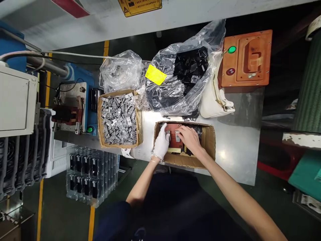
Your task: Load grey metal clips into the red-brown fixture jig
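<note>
In front of me, a cardboard box (209,139) surrounds a reddish-brown block (173,144). My left hand (161,144), in a white glove, is at the block's left side, its fingers partly closed about a small grey metal part (169,134); the exact grip is partly hidden. Bare, my right hand (189,136) reaches in from the right. Its fingertips pinch another small grey metal part (178,136) over the block. Left of this box stands an open carton (139,130) heaped with similar grey metal parts (119,118).
Behind the box lie a clear plastic bag (170,95) of black parts with a yellow label, and a white pouch (213,97). An orange machine box (247,60) with a green button stands back right. Clear trays (85,175) of black parts are stacked at lower left.
</note>
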`<state>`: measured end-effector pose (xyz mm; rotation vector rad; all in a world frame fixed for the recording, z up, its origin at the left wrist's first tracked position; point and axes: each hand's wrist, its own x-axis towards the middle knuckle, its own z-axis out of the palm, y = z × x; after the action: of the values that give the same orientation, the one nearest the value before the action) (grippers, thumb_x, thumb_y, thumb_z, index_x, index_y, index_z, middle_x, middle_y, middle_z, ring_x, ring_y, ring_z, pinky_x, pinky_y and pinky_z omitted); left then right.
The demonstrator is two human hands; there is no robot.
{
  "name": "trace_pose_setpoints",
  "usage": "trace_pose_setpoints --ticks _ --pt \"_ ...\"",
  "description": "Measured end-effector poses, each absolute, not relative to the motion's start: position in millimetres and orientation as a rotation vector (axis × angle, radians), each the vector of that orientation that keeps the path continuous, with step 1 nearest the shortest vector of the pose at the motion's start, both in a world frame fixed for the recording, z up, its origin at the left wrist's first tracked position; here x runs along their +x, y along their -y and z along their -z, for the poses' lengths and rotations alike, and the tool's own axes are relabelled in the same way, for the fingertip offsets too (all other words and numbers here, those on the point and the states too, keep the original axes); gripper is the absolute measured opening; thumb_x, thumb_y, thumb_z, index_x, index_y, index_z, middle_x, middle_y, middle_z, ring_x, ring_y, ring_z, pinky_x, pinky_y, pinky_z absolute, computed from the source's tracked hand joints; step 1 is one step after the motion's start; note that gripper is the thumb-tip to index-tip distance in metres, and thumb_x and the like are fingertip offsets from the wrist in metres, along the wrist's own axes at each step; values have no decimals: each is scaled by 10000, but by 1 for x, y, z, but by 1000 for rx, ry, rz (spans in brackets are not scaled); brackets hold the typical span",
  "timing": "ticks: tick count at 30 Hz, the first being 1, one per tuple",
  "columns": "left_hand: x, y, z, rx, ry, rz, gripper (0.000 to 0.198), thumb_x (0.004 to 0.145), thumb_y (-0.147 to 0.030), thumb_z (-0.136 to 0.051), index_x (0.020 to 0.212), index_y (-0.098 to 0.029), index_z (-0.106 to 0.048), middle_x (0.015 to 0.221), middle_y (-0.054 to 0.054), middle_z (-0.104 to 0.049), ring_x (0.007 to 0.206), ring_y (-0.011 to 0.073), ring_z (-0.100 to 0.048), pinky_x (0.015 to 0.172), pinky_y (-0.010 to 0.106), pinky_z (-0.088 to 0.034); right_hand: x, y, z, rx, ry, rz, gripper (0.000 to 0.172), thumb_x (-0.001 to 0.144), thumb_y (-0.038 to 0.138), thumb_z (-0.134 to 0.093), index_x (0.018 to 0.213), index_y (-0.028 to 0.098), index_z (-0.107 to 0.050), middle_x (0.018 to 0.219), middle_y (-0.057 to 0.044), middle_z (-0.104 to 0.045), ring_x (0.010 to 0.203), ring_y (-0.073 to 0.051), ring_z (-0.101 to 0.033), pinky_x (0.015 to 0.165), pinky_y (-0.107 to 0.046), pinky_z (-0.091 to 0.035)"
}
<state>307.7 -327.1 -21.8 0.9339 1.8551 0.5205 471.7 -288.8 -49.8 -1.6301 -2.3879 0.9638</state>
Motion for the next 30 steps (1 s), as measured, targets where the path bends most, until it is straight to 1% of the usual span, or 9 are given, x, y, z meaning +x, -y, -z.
trace_pose_setpoints --ticks 3,5,10,12,17,22,24,27,30 --pt "305 313 27 1256 -1906 -304 349 977 -117 -523 1300 -167 -643 1225 121 -661 1140 234 -629 1073 376 -474 472 290 50 -1646 2365 -994 229 1022 201 -538 1126 235 -740 1153 -48 -705 996 -225 -619 941 -363 -377" --pt "306 312 29 1308 -1916 -272 316 977 -132 -542 1264 -157 -672 1203 127 -671 1133 238 -640 1068 371 -484 473 291 52 -1646 2350 -1013 233 1024 210 -536 1131 242 -741 1160 -51 -703 996 -226 -624 945 -364 -386" --pt "308 319 29 1436 -1970 -186 284 974 -160 -579 1228 -135 -705 1114 144 -674 1009 251 -680 934 376 -553 474 292 58 -1632 2299 -1046 244 1016 197 -536 1149 241 -736 1179 -58 -700 1050 -233 -626 966 -364 -400" --pt "305 319 28 1471 -1974 -197 269 972 -161 -599 1216 -132 -708 1114 139 -688 1022 241 -686 951 365 -552 475 293 60 -1623 2281 -1051 241 1012 194 -541 1149 238 -734 1184 -60 -700 1050 -235 -628 971 -364 -404" --pt "298 312 29 1569 -1943 -257 252 1000 -196 -585 1224 -177 -698 1210 98 -713 1129 194 -673 1069 336 -510 476 292 61 -1624 2257 -1061 221 1009 206 -569 1146 247 -737 1187 -41 -704 991 -216 -650 958 -357 -431" --pt "301 311 40 1686 -1900 -129 262 1001 -198 -586 1237 -189 -699 1123 77 -713 1056 176 -680 983 290 -535 475 292 60 -1636 2268 -1070 197 1004 204 -586 1106 244 -749 1201 -40 -700 1014 -225 -653 934 -355 -440" --pt "302 312 41 1735 -1911 -27 277 1008 -200 -568 1257 -176 -686 1101 89 -693 1026 195 -667 951 312 -535 475 292 59 -1638 2278 -1074 208 1016 214 -570 1126 243 -744 1209 -46 -695 1004 -222 -650 929 -352 -438" --pt "303 314 34 1811 -1915 155 326 1034 -216 -499 1320 -151 -639 1152 134 -660 1046 245 -636 939 368 -514 477 291 56 -1622 2314 -1076 240 1037 221 -532 1184 230 -721 1207 -59 -691 1043 -227 -624 945 -352 -418" --pt "305 311 21 1890 -1848 333 352 1040 -169 -427 1346 -126 -596 1216 177 -638 1066 281 -621 908 394 -506 477 288 51 -1563 2404 -1077 250 1041 204 -499 1155 216 -720 1183 -69 -688 1087 -242 -575 961 -355 -393"
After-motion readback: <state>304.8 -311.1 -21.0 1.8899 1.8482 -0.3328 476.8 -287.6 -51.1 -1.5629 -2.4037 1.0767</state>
